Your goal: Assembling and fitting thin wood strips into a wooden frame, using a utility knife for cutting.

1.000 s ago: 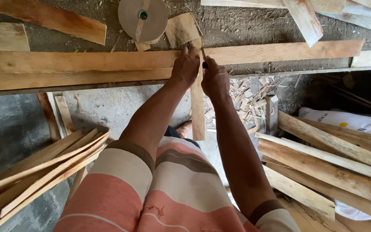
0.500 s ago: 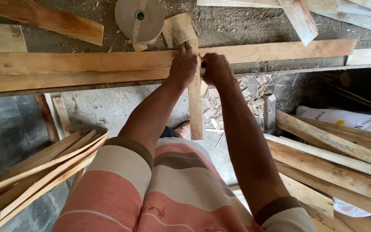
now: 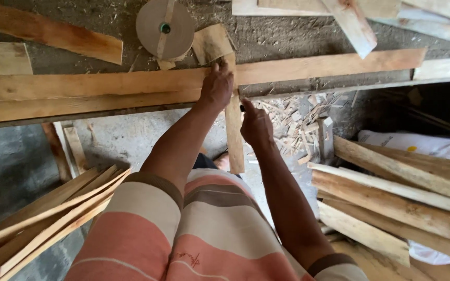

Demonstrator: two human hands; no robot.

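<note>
Left hand: your left hand [image 3: 216, 86] pressed flat on the joint where the narrow upright slat [image 3: 234, 132] crossed the long plank [image 3: 89, 91] on the bench [image 3: 287, 36], fingers spread and holding it down.
Right hand: your right hand [image 3: 256, 125] was curled narrow around a small dark object at the slat's right edge; what it was could not be told.
Slat position: it hung down off the bench edge, only its upper end supported.
Slip risk: with so little bearing, the slat could have pivoted or dropped if your left palm eased.
Pinch risk: your right knuckles sat just beside the slat edge, so a sudden shift could have caught them.
Clutter: the tape roll [image 3: 165, 28] lay near the joint, and loose boards [image 3: 402, 192] were stacked to your right.
</note>
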